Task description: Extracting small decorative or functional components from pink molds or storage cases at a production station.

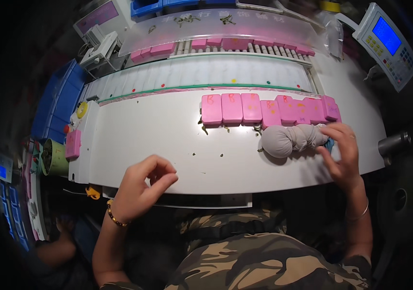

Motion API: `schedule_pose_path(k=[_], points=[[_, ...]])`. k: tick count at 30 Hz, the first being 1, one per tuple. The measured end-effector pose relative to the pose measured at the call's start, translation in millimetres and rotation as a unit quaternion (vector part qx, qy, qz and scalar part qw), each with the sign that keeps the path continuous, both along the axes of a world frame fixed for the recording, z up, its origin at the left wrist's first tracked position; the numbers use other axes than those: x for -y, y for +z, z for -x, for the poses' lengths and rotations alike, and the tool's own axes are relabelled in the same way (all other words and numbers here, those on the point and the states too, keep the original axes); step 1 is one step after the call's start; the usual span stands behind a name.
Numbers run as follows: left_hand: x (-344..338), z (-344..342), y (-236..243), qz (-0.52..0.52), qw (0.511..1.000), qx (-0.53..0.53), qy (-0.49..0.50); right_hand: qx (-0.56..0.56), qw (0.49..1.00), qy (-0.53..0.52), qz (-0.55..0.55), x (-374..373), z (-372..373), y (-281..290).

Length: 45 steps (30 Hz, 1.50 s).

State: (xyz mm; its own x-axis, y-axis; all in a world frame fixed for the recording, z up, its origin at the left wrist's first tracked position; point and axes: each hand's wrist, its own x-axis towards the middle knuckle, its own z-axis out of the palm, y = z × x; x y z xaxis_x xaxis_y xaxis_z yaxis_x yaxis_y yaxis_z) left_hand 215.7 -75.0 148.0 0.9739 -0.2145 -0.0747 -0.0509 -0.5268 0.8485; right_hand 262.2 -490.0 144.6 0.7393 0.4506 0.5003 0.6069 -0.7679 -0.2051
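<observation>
On the white table point(134, 135) lies a grey-white cloth bundle point(278, 141), round at its left end and tied along its narrower right part. My right hand point(344, 152) is at that narrow end, thumb and forefinger apart on either side of it; whether they touch it I cannot tell. Just behind the bundle stands a row of pink blocks point(232, 108) with handwritten marks. Over the table's front left edge my left hand point(146, 186) is raised with curled fingers, thumb and forefinger tips close together. Anything pinched there is too small to make out.
Small dark green bits point(222, 155) are scattered about. Behind the blocks runs a long glass-topped tray point(187, 75) with white contents. A keypad device with a blue screen point(385, 36) stands back right, a metal cylinder point(393, 143) at the right edge, blue bins point(56, 106) at left.
</observation>
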Motion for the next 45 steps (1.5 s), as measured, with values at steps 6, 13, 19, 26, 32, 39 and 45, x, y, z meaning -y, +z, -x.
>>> schedule_pose_path(k=[6, 13, 19, 26, 32, 39, 45], points=[[28.4, -37.3, 2.8, -0.023, 0.992, 0.125, -0.016, -0.126, 0.982, 0.094, 0.105, -29.7, -44.1, -3.3], [76.2, -101.3, -18.1, -0.104, 0.943, 0.306, -0.080, -0.159, 0.971, 0.133, 0.119, -23.4, -46.7, -26.1], [130.4, -144.3, -44.4, -0.199, 0.882, 0.406, -0.134, -0.114, 0.989, 0.054, 0.073, 3.0, -26.3, -9.0], [170.6, -163.7, -59.3, -0.215, 0.888, 0.315, -0.258, -0.288, 0.819, -0.216, -0.447, 109.7, -47.0, -2.1], [165.0, -173.2, -62.3, -0.221, 0.878, 0.334, -0.262, -0.401, 0.702, -0.214, -0.548, 132.6, -77.0, -45.1], [124.2, -173.4, -55.7, -0.318, 0.864, 0.285, -0.267, -0.417, 0.710, -0.191, -0.534, 70.3, -75.4, -40.5], [50.1, -160.6, -47.3, -0.386, 0.857, 0.231, -0.250, -0.457, 0.697, -0.137, -0.535, 8.8, -80.0, -44.3]])
